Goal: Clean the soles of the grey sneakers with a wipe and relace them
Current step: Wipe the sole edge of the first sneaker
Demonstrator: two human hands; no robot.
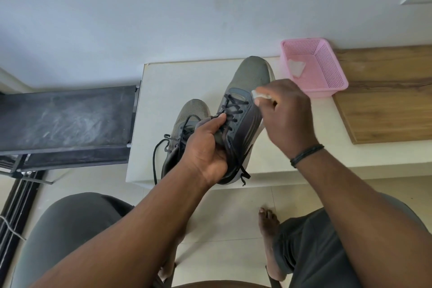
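Left grip: the left hand (205,147) at the centre of the frame curls round the tongue and collar of the raised sneaker (243,110), thumb pressed on the crossed laces (230,112).
Right grip: the right hand (285,112), just right of centre, pinches a small white wipe (257,95) between thumb and fingers; the wipe touches the shoe's right flank near the forefoot.
Raised sneaker, place: centre of the frame, tilted up off the pale table (177,82), toe toward the wall.
Raised sneaker, look: grey knit toe with dark specks, darker panel round the eyelets, pale midsole edge showing at toe and heel; dark laces loosely crossed, ends dangling by the heel. The underside is hidden.
Second sneaker (187,121): just left of the first, resting on the table, partly behind the left hand, its lace (154,159) hanging over the table's near edge.
Pink basket (327,70): upper right, beside the raised toe, with a pale crumpled scrap inside, possibly a used wipe.
Step, as judged: wiping the side edge of the sole; relacing not yet done.
Risk: one hand bears the shoe by its soft collar, so hard rubbing could twist it loose.
Risk: the hanging lace could snag and drag the second sneaker off the edge.
Risk: a small wipe may smear dirt onto the knit.
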